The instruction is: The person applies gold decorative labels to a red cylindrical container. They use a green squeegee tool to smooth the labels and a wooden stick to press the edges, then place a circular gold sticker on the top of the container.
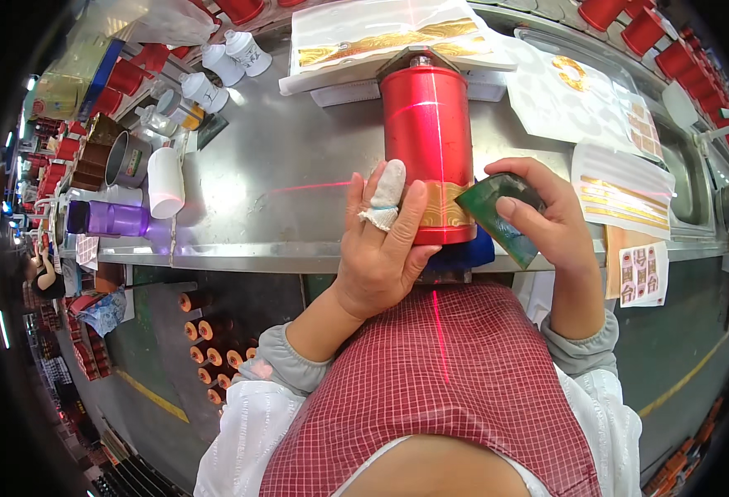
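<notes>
A glossy red cylinder [427, 124] lies on a stand at the table's front edge, crossed by red laser lines. Around its near end runs a gold patterned band [445, 205]. My left hand [381, 228] rests against the cylinder's left side, fingers stretched out, with a white cloth cot on one finger. On the other side, my right hand [547, 211] pinches a dark green flat scraper [503, 217] between thumb and fingers. The scraper's corner is at the gold band; whether it presses on it I cannot tell.
Sheets with gold decals [389, 41] lie behind the cylinder, and more gold strips [625, 195] at the right. A sink [687, 166] is at far right. White bottles [248, 54], a paper roll [166, 182] and a purple bottle [109, 218] stand or lie at left.
</notes>
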Tool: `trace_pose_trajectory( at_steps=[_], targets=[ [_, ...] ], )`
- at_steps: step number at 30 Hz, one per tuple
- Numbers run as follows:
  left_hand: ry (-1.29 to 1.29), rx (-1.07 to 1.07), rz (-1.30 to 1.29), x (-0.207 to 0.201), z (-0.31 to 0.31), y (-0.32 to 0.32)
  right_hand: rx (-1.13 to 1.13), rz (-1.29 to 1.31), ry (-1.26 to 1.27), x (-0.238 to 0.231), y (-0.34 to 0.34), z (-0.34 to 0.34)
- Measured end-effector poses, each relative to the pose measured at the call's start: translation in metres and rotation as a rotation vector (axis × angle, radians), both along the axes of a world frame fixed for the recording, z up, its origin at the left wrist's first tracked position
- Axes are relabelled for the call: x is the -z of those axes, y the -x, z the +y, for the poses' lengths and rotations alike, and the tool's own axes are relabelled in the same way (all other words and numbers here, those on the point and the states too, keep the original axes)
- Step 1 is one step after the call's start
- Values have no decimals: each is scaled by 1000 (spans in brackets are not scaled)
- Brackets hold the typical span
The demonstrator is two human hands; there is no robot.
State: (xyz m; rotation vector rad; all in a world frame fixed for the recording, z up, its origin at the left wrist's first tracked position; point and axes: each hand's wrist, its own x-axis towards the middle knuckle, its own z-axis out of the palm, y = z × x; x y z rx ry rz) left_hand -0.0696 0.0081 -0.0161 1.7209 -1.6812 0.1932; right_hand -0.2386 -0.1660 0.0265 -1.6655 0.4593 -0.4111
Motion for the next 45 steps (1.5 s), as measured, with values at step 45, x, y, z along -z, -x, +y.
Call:
trace_pose_trajectory(
  at_steps=[45],
  targets=[
    [72,14,133,17,3,-3,-85,-221,806,-24,-25,12]
  ],
)
